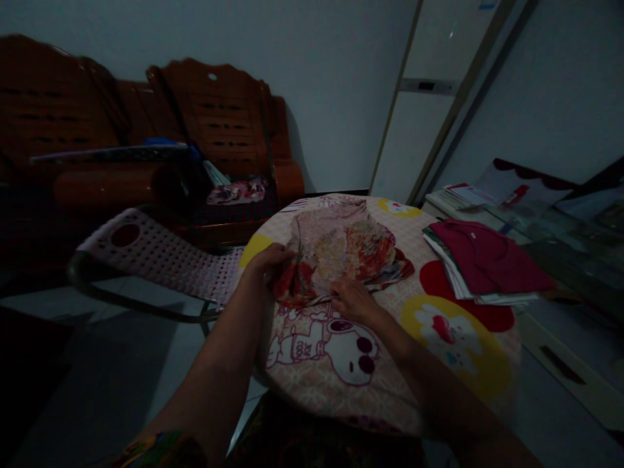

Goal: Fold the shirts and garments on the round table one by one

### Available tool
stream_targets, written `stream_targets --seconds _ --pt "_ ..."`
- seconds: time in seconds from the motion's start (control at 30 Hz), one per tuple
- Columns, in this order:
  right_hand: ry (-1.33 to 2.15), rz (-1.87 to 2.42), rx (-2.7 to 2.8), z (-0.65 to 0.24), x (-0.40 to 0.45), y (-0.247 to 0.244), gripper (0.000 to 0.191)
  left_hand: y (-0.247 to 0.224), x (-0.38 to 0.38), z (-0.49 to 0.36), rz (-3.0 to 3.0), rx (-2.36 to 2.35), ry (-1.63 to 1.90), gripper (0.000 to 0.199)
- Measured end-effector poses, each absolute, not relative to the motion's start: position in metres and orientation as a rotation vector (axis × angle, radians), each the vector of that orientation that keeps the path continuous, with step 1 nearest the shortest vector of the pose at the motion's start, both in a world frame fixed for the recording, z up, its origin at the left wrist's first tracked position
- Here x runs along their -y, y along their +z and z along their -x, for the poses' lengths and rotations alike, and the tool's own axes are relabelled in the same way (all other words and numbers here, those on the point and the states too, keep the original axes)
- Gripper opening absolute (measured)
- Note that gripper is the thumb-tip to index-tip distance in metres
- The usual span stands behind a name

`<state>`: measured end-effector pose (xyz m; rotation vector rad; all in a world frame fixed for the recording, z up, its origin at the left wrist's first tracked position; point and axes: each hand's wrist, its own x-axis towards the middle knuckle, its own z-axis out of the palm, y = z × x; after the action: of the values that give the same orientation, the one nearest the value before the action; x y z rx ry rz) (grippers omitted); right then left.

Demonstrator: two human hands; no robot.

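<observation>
A patterned garment (336, 250), pink with red and yellow flowers, lies spread near the middle of a round counter (468, 364) covered with a cartoon-print cloth. The left hand (270, 259) rests on the garment's left edge, its fingers curled over the fabric there, seemingly pinching the hem, though the dim light hides the exact grip. The right hand (351, 300) lies on the near edge of the garment, fingers bent and pressed down on the cloth; whether it pinches the fabric or only holds it flat cannot be told. Both forearms reach in from the bottom of the view, the hands apart from each other with the garment's lower left corner between them. To the right on the same counter, well apart from the garment, sits a stack of folded clothes (482, 263) with a dark red piece on top. Beyond that stack, off the counter, papers (461, 195) lie on a glass-topped surface. To the left of the counter stands a pink perforated chair (160, 257), just beside the rim. Behind it, against the wall, are brown wooden chairs (219, 120), one with a small bundle of cloth (238, 192) on its seat. A white door (429, 97) stands at the back right
</observation>
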<state>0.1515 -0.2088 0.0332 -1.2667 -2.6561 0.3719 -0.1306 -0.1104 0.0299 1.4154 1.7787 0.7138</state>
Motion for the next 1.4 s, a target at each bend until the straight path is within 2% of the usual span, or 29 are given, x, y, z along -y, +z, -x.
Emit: stream_targets --seconds 0.1,0.23,0.33,0.47,0.67,0.83,1.17,1.3,1.4 --pt "0.414 1.304 2.549 -0.152 0.211 0.035 0.017 0.032 0.126 0.125 -1.354 -1.710 0.638 0.033" --pt "0.369 1.312 2.571 -0.155 0.212 0.030 0.024 0.031 0.143 0.123 -1.285 -1.539 0.757 0.038" --pt "0.284 1.348 2.633 -0.155 0.213 0.026 0.021 0.026 0.152 0.124 -1.286 -1.460 0.835 0.040" --pt "0.187 1.389 2.610 -0.154 0.217 0.022 0.018 0.022 0.166 0.125 -1.296 -1.510 0.904 0.038" --pt "0.109 1.349 2.627 -0.163 0.222 0.019 0.022 0.023 0.185 0.131 -1.239 -1.623 1.213 0.030" --pt "0.090 1.352 2.649 -0.166 0.226 0.024 0.020 0.021 0.185 0.134 -1.494 -2.076 0.902 0.017" --pt "0.257 1.226 2.743 -0.153 0.243 0.032 0.023 0.025 0.202 0.164 -1.656 -2.337 0.459 0.024" --pt "0.446 0.994 2.669 -0.154 0.238 0.023 0.014 0.037 0.202 0.161 -1.524 -2.499 0.464 0.035" --pt "0.542 0.880 2.521 -0.153 0.234 0.015 0.011 0.048 0.178 0.129 -1.757 -2.424 0.583 0.040"
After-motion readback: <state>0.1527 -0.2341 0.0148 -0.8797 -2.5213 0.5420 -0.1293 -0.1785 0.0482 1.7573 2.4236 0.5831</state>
